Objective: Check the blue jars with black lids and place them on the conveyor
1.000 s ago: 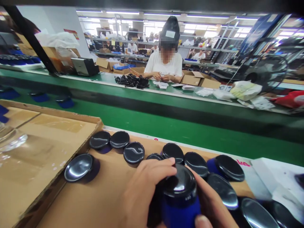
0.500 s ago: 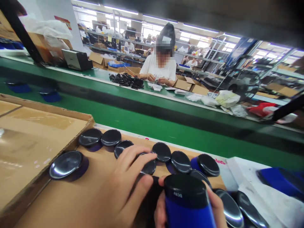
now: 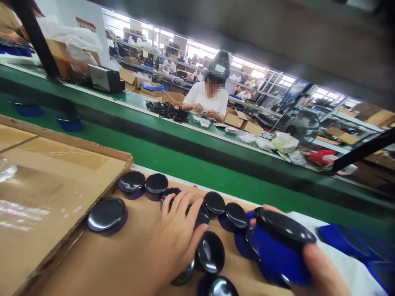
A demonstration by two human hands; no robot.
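**Blue units gather by the line, one in hand**

Green conveyor belt (image 3: 197, 172) runs across a busy assembly hall, and a cardboard sheet (image 3: 129, 255) beside it serves as the near work surface. On it stand a cluster of blue cylinders with glossy black tops (image 3: 156, 183), most in a loose row along the far edge, one apart to the left (image 3: 106, 214). The worker's left hand (image 3: 177, 240) lies flat, fingers spread, over two or three of the tops in the middle of the group, gripping nothing. The right hand (image 3: 321, 273) is clamped around a blue cylinder (image 3: 279, 246), lifted and tilted clear of the cardboard at the right end of the row. By the look of it, roughly ten pieces are already set down and the work is well advanced; more blue items (image 3: 354, 242), blurred, lie at far right. Across the belt, a seated person (image 3: 206, 96) handles small parts
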